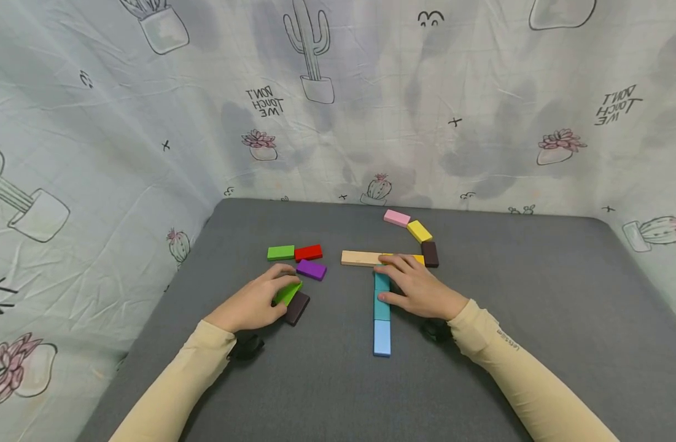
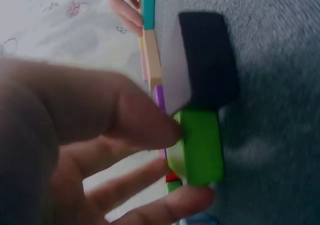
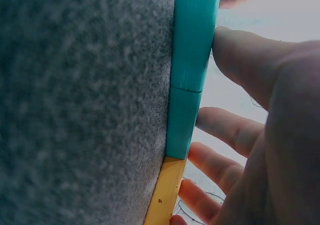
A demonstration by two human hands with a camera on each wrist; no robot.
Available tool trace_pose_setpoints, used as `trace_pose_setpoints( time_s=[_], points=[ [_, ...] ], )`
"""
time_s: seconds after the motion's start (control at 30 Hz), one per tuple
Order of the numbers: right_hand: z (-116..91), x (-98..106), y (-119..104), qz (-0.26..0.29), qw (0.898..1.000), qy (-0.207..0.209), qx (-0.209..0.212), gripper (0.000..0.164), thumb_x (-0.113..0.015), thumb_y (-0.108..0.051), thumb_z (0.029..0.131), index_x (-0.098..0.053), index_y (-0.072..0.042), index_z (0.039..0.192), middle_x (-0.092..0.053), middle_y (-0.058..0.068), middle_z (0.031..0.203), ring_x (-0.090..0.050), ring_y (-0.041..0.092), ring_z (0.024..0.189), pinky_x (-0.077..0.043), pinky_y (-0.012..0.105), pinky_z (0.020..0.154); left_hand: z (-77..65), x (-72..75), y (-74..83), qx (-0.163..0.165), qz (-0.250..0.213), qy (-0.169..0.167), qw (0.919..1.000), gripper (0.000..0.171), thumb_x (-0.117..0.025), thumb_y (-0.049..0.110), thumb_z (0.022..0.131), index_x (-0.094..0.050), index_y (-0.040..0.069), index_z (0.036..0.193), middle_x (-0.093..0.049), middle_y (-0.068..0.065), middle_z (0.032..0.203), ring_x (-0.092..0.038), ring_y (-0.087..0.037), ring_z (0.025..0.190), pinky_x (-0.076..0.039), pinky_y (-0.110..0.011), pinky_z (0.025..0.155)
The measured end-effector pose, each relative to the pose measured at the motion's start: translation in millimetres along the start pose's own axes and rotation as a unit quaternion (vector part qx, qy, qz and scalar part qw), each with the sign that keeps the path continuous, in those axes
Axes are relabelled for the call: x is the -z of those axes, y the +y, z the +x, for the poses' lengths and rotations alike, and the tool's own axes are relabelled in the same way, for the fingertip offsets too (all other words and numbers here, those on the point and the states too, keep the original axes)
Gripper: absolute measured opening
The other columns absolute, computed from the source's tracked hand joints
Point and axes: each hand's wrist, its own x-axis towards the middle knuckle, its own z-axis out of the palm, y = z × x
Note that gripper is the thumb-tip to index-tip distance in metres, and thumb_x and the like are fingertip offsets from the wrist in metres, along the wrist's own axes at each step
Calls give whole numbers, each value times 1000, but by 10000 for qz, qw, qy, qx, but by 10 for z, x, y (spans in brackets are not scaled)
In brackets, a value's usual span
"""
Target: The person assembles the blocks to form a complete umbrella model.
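– Doing what with left hand [image 1: 259, 299]?
– Pinching green block [image 1: 288, 294] between thumb and fingers, spread no wider than needed. Holding it tilted beside dark block [image 1: 297, 310], to the left of teal blocks [image 1: 382, 307]. Touching dark block or only overlapping in view, cannot tell.
– And with right hand [image 1: 417, 290]?
– Resting on teal blocks, with fingers apart and slightly bent, gripping nothing.
– Busy with which step, then?
– Probably fitting green block to dark block, while steadying teal blocks. Already laid: tan block [image 1: 361, 258] at far end of teal blocks, blue block [image 1: 382, 337] at near end.
– And for next move?
– Would call for lowering green block flat, without pushing purple block [image 1: 312, 270], also left of teal blocks. Better to lift right hand straight up, to avoid disturbing teal blocks.
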Motion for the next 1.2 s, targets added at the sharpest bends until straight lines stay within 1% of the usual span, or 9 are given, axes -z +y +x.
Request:
trace_pose_setpoints(
  time_s=[0.1,0.2,0.37,0.47,0.53,0.67,0.8,1.0,1.2],
  points=[
    [2,10,-6,22,10000,13,9,55,-73,-29,98,-58,0,143,-50,25,152,-46,43,136,-42,61,109,-31,20,-6,-55,-49,-213,9997,57,-66,0,90,-58,6,146,-46,-11,155,-61,-26,125,-49,-53,105],
    [1,17,-13,18,10000,52,41,54,-74,-27,98,-58,1,142,-51,26,150,-47,44,135,-43,62,108,-41,19,-20,-137,-36,-227,9996,57,-69,-2,89,-58,4,145,-50,-10,151,-60,-27,127,-49,-54,107],
    [2,30,-9,51,10000,-1,-22,55,-73,-29,98,-58,1,143,-50,25,151,-46,44,136,-42,62,109,3,55,-15,-197,52,-26,9998,51,-82,3,86,-65,2,134,-59,-9,136,-65,-18,103,-58,-36,87],
    [0,28,-5,48,9999,-50,-73,56,-73,-31,99,-58,0,143,-49,24,153,-45,43,137,-41,61,110,64,130,13,-104,48,72,9999,51,-85,8,84,-67,2,132,-61,-10,134,-67,-18,97,-58,-35,83],
    [-3,23,-1,22,10000,-44,-77,56,-72,-31,99,-58,-1,143,-49,24,153,-45,43,137,-41,61,110,133,190,43,-29,21,169,9998,52,-85,9,85,-66,2,133,-61,-12,136,-67,-21,100,-58,-37,84],
    [-7,10,3,1,10000,-25,-56,56,-72,-31,99,-58,-1,143,-49,23,153,-45,42,137,-42,60,110,338,288,111,0,-6,361,9993,52,-84,12,87,-66,4,135,-60,-11,138,-67,-26,106,-58,-40,87],
    [-2,5,-3,4,10000,-38,-49,56,-72,-31,99,-57,-1,143,-49,23,153,-45,42,136,-42,60,110,625,320,177,-131,45,426,9990,51,-84,14,88,-66,4,135,-59,-10,138,-66,-27,112,-58,-40,91],
    [-1,6,-14,-15,10000,-53,-77,56,-72,-31,99,-57,-1,144,-49,22,153,-46,42,136,-43,60,109,1061,260,235,-115,72,276,9995,51,-82,15,90,-65,4,136,-58,-11,141,-63,-27,119,-58,-38,97],
    [-4,1,-2,3,9999,-74,-116,55,-71,-32,100,-57,-1,144,-48,21,154,-46,41,136,-42,60,109,1359,186,213,-2,363,3,9993,52,-81,16,92,-64,3,139,-57,-13,143,-62,-29,122,-55,-41,100]
  ],
)
